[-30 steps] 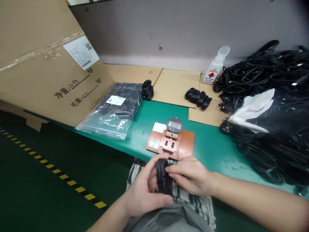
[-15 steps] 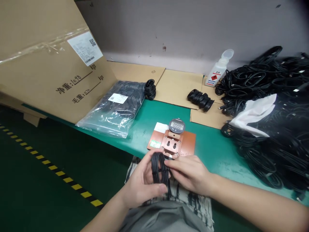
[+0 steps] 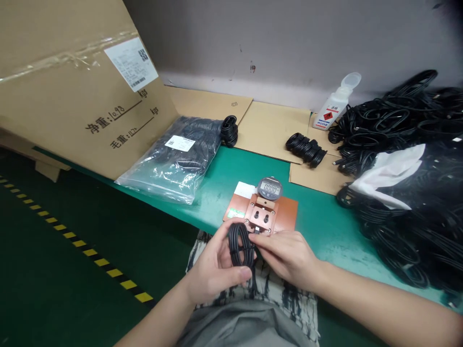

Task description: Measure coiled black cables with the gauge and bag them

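A coiled black cable, tied at its middle, is held in my left hand, the fingers curled behind it and the thumb at its lower edge. My right hand pinches the cable's connector end between thumb and fingers, close to the front edge of a copper-coloured fixture. On the fixture's far side stands a round digital gauge with zeros on its display. The fixture's base plate lies on the green table.
At the left stand a large cardboard box and a clear bag of cables. Small coils lie on cardboard sheets behind. A white bottle, a large cable heap and a white cloth are at the right.
The connector end has come slightly forward toward the fixture, with my right hand still pinching it. The coil stays in my left hand, and the whole view has shifted a little.
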Available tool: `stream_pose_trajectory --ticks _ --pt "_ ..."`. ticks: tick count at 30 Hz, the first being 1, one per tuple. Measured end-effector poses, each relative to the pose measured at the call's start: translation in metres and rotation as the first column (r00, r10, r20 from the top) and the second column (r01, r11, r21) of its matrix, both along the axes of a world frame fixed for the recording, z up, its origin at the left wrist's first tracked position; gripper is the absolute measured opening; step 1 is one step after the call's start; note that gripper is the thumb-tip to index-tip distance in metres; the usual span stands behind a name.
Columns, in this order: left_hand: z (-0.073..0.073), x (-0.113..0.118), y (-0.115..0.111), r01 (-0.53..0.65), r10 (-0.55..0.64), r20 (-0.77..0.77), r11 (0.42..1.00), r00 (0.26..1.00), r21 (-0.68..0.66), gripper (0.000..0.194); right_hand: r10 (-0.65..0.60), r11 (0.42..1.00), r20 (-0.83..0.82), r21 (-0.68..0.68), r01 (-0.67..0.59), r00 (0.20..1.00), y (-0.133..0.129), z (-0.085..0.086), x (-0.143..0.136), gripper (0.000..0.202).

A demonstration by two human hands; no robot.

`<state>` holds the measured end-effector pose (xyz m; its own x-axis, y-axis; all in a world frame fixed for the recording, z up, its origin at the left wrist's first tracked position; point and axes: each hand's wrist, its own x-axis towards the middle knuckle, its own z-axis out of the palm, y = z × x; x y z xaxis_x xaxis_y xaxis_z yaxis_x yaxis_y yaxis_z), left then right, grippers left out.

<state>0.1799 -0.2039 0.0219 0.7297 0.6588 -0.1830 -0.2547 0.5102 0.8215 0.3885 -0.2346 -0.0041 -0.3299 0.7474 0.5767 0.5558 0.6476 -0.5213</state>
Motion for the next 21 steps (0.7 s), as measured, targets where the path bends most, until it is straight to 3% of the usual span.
stream_pose_trajectory --ticks 7,21 --pt "-0.007 0.0 0.003 -0.012 0.012 0.022 1.0 1.0 -0.007 0.072 -0.009 1.0 -0.021 -0.03 0.008 1.0 0.0 -0.001 -0.001 0.027" --pt "-0.003 0.002 0.011 -0.011 0.011 -0.016 0.999 1.0 -0.031 0.071 -0.055 0.995 -0.075 -0.082 0.049 0.996 0.001 -0.001 -0.003 0.034"
